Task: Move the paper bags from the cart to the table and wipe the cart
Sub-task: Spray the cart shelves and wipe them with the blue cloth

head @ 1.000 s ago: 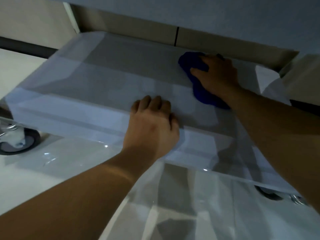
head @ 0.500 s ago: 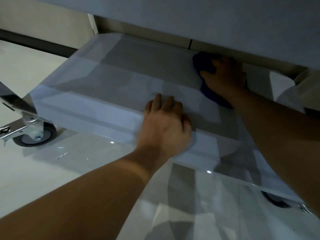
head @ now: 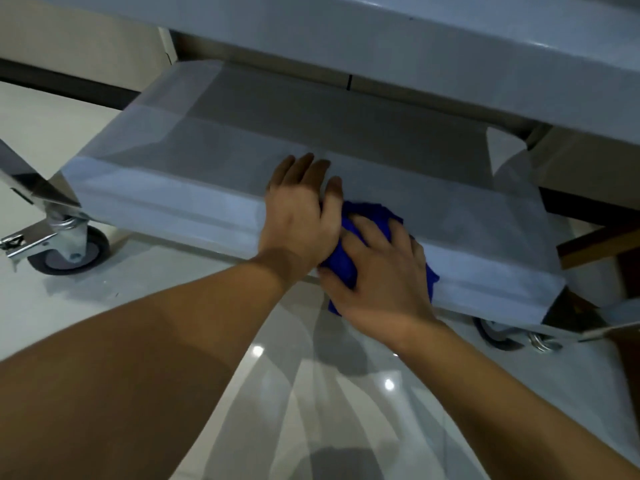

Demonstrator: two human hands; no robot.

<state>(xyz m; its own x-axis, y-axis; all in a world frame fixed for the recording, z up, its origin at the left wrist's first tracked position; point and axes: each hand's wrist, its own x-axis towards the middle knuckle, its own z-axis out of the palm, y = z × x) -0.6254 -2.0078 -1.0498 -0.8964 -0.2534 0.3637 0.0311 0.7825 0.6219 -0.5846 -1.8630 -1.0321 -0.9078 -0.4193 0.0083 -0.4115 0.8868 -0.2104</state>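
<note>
The cart point(head: 194, 157) fills the middle of the frame: its lower shelf is a shallow, pale grey tray with a smooth matt surface, sloped inner walls and a rounded, thick front lip. A second grey shelf of the same cart crosses the top of the frame as a broad flat band. At the left edge a bright metal bracket carries a caster wheel point(head: 71, 249) with a dark rubber tyre and grey hub; another wheel point(head: 497, 336) shows under the shelf's right corner. The floor point(head: 62, 306) is glossy pale tile with small spots of reflected light.

A blue cloth point(head: 348, 263), soft and crumpled into a bunch, lies on the front lip of the lower shelf just right of centre and hangs a little over its outer face.

The right hand point(head: 384, 275) lies on top of the cloth with its fingers point(head: 369, 233) spread moderately and bent over the bunched fabric, pressing it against the lip. The left hand point(head: 299, 216) sits just beside it on the left, palm down on the same lip, its fingers point(head: 298, 166) straight and close together, reaching over into the tray; its thumb side touches the cloth. Both forearms are bare.

No paper bags appear on the shelves in view.
</note>
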